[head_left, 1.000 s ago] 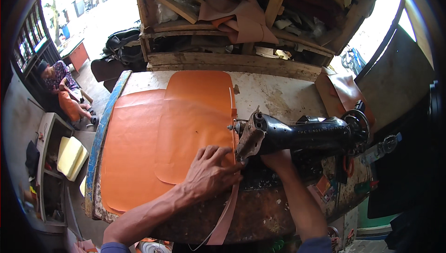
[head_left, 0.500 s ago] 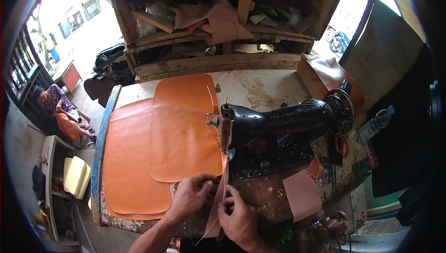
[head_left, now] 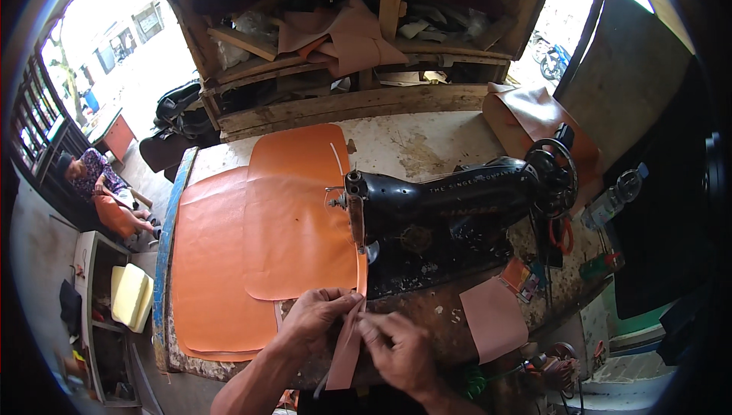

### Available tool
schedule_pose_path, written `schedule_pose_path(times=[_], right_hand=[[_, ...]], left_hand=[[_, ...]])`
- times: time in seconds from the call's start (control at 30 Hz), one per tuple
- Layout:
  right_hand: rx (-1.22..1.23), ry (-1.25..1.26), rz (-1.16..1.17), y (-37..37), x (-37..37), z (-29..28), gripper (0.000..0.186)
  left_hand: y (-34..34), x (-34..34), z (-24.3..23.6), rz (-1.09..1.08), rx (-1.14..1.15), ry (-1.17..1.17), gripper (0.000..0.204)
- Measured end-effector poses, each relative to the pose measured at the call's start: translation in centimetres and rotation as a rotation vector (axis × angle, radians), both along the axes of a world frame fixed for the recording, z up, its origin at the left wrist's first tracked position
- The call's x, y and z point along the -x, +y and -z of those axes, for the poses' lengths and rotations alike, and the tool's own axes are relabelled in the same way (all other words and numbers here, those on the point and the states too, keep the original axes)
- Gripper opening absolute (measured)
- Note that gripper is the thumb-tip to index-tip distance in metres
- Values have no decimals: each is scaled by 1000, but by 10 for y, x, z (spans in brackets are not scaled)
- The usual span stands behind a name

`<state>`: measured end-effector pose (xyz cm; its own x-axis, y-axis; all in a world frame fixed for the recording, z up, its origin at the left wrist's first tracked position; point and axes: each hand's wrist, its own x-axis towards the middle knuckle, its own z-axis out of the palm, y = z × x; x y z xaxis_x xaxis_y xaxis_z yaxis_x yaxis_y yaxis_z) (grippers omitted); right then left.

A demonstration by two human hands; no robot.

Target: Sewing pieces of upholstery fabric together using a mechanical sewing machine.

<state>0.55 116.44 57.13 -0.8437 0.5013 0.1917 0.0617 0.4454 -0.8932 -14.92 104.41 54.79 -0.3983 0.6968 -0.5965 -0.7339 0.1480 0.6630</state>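
A narrow strip of orange material with a pinkish underside [head_left: 343,363] hangs from the sewing machine's needle end toward me. My left hand [head_left: 314,314] pinches the strip between thumb and fingers, just in front of the orange panel's near corner. Close beside it on the right, my right hand [head_left: 398,345] has its thumb and forefinger closed on the strip's folded edge. The upper orange panel [head_left: 297,217] lies with its right edge under the head of the black sewing machine [head_left: 450,209]. It overlaps a second orange panel [head_left: 217,278] on the left.
A pinkish offcut [head_left: 494,320] and a plastic bottle [head_left: 614,200] are at the right. Behind the table stands a wooden shelf [head_left: 366,106] with scraps. A seated person [head_left: 103,182] holds orange material at the far left, beyond a cabinet with yellow foam [head_left: 131,297].
My hands have come closer together, and the strip's edges are now gathered between my fingers near the panel's corner. The white cord seen along the strip no longer shows there. The view has shifted slightly.
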Motion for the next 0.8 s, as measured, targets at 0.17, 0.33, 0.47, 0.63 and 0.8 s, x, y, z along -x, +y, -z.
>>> schedule_pose_path(times=[0.17,0.33,0.47,0.63,0.8], right_hand=[[-474,168,-22,57,46,13,26],[-800,269,-374,82,70,29,36],[-849,256,-372,81,67,33,34],[-884,212,-416,81,65,33,33],[-899,182,-426,80,64,32,35]], left_hand=[[1,6,3,-12,-20,-64,22],[1,21,-11,148,109,182,20],[1,43,-17,334,223,1540,12],[6,91,-1,664,-149,2061,40],[2,102,12,703,-187,1985,37]])
